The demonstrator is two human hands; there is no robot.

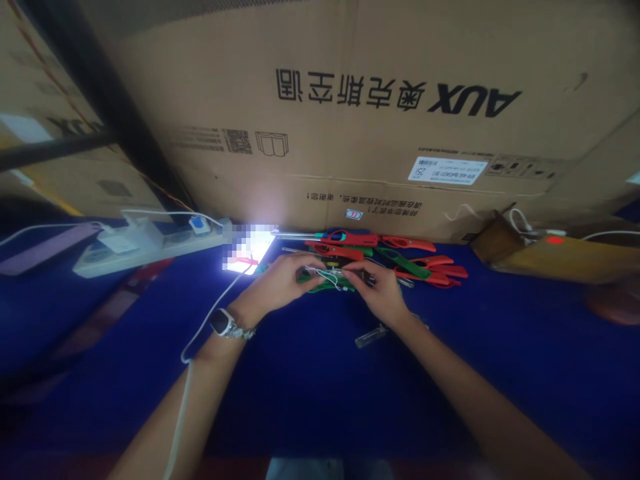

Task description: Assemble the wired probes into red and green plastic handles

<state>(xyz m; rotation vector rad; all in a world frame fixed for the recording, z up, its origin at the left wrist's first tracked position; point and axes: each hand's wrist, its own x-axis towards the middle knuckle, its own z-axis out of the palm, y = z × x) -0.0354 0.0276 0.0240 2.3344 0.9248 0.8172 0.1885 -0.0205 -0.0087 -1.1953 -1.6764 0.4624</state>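
My left hand (283, 283), with a watch on its wrist, is closed, its fingertips pinching thin pale wires (327, 275). Facing it, my right hand (383, 290) is also closed, thumb and finger pinched at the other end of the small wired part. The wires loop down between the two hands; the part's exact kind is too small to make out. Right behind the fingers lies a pile of long-nosed lighters with red handles (353, 239) and green handles (407, 263). A clear, narrow piece (371, 337) rests on the blue cloth below my right hand.
A brightly glowing phone screen (257, 250) lies left of the pile. Further left is a white power strip (150, 247) with plugs. A white cable (186, 387) crosses my left forearm. The large cardboard box (340, 133) stands behind; a yellowish box (565, 257) sits at right.
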